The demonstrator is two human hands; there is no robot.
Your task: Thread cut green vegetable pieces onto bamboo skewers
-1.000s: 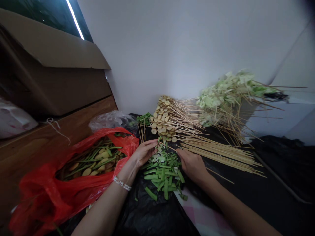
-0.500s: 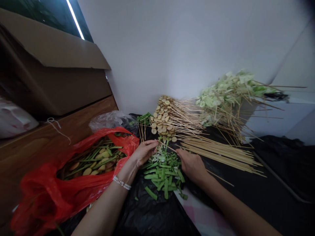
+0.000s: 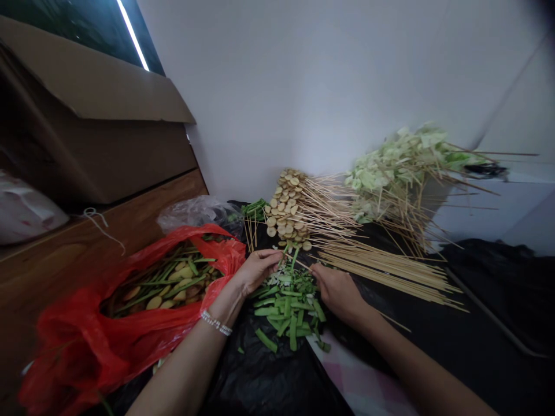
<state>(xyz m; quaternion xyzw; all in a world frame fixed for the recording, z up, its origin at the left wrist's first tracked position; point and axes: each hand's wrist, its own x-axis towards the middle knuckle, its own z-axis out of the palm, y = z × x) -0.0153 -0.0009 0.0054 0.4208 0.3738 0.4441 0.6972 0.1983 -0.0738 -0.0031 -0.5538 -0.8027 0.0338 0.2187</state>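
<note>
Two bare hands meet over the cut greens at lower centre, and you look down on them from above. At the upper left of the frame, a cardboard box [image 3: 95, 124] stands on a wooden desk [image 3: 73, 260], with a white plastic bag [image 3: 28, 208] at the far left edge. At lower left, a red plastic bag [image 3: 71, 341] lies open around green stalks and pale round slices [image 3: 167, 283], and a clear plastic bag [image 3: 195, 212] sits just behind it. Your left hand [image 3: 255, 270], with a silver bracelet [image 3: 215, 323] at the wrist, reaches past the red bag's rim. Its fingers curl together at the top of the pile of cut green stalks [image 3: 288, 309], which lies on a black plastic sheet [image 3: 269, 378]. Your right hand [image 3: 338, 293] sits at the pile's right side, close to the left hand. You cannot tell whether either grip is clamped on anything. A pink checked cloth [image 3: 359, 378] shows below the right hand. Above centre lie skewered round slices [image 3: 286, 208], with loose bamboo skewers [image 3: 390, 271] to their right. At the upper right, skewered pale green leaves [image 3: 401, 167] are heaped against the white wall [image 3: 303, 86].
</note>
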